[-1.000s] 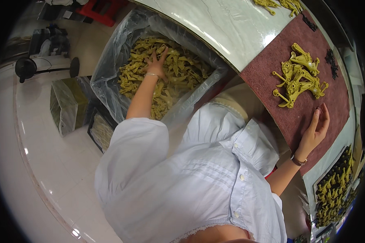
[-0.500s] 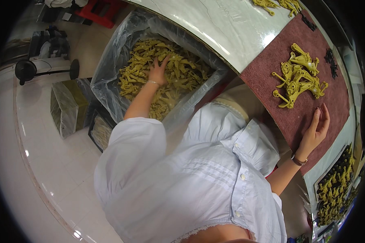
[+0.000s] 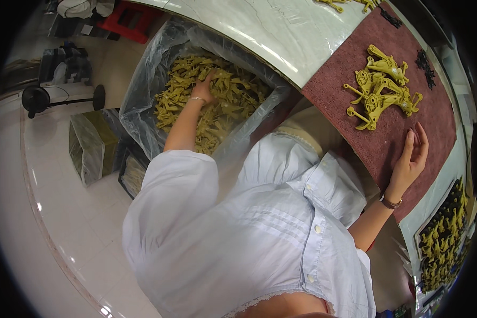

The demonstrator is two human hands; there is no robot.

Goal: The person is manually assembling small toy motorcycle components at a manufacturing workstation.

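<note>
My left hand (image 3: 204, 91) reaches into a large bin lined with clear plastic (image 3: 138, 100), heaped with yellow-green moulded plastic parts (image 3: 230, 90). Its thumb side shows, while the other fingers are sunk among the parts, so I cannot see whether they grip one. My right hand (image 3: 409, 159) lies over the dark red mat (image 3: 334, 90), fingers stretched and slightly apart, holding nothing. Just beyond its fingertips sits a loose pile of similar yellow-green parts (image 3: 379, 98), with long arms and rounded ends. Small black parts (image 3: 425, 69) lie on the mat's far right side.
A tray of yellow-green and black pieces (image 3: 445, 233) stands at the right. More yellow-green parts (image 3: 334, 5) rest at the table's far edge. Left of the bin are a plastic-wrapped box (image 3: 98, 140), a black-ended stand (image 3: 63, 98) and a red stool (image 3: 130, 21).
My left hand has sunk deeper into the heap; its spread fingers were visible before and are now mostly hidden. My right hand stays by the pile. The view has shifted slightly.
</note>
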